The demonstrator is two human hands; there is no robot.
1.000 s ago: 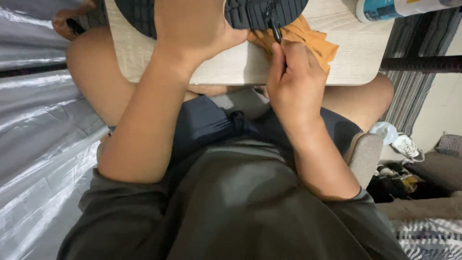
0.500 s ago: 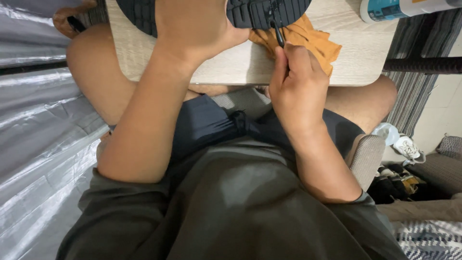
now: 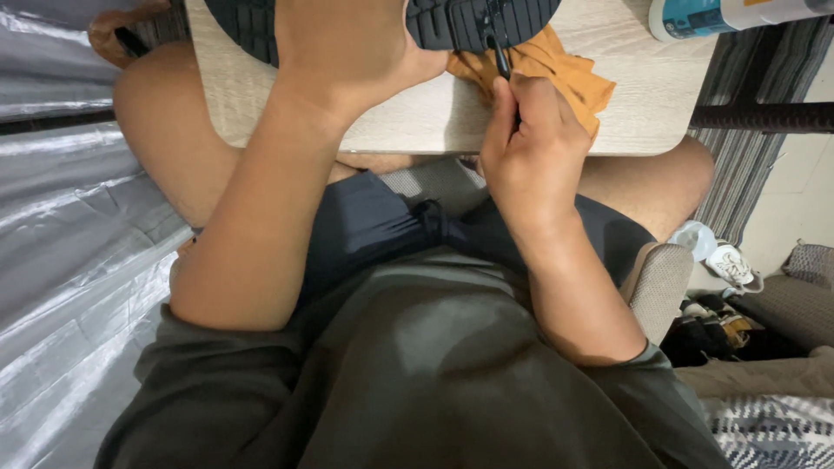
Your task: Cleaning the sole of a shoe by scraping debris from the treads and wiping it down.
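Pale wood makes up the table [image 3: 417,122] across the far side, over the person's lap. On it lies a black shoe [image 3: 434,22], sole up, so the grooves face the person. Beneath its right end an orange cloth [image 3: 556,74] is spread, likely catching dirt. The left hand [image 3: 347,48] presses flat on the sole, steadying it. The right hand [image 3: 530,152] has its fingers closed round a thin black tool [image 3: 501,56], its tip in a groove.
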